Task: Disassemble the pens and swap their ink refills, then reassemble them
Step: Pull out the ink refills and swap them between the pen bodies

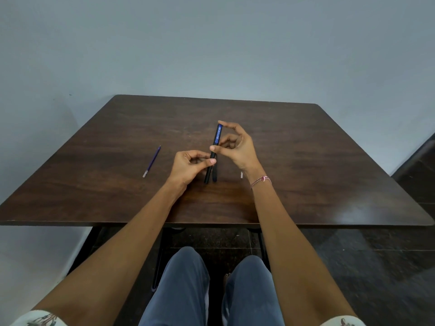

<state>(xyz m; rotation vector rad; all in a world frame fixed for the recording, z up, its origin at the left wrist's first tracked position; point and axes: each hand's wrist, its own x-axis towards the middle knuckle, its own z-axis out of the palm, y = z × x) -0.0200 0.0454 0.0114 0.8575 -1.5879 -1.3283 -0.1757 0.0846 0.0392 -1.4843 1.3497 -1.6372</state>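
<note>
The pen (216, 137), black with a blue upper part, is held nearly upright above the middle of the table (306, 161), leaning a little with its top end away from the person. The right hand (237, 149) grasps its upper half, with the forefinger curled over the top end and the thumb pressed on the barrel lower down. The left hand (188, 167) pinches the lower half between thumb and curled fingers. The pen's bottom end is close to the tabletop; I cannot tell if it touches.

Just beside that end is a short dark shape (214, 175), and I cannot tell whether it is another pen part or a shadow. A blue refill (151, 161) with a pale near end lies flat on the wood to the left, well apart from the hands. A small white bit (241, 175) shows by the right wrist, mostly hidden. That wrist wears a pink bead bracelet (260, 180).

The table is dark brown with a streaked wood grain and rounded corners. Its near right corner carries a dull sheen. Its far edge stands against a plain, pale blue-grey wall (211, 48). Below and to the right, the floor (376, 267) is dark and glossy. Black table legs (159, 257) show under the near edge. The person's knees in blue-grey trousers (186, 278) sit below it, and patterned white sleeves (40, 320) are at the bottom corners.
</note>
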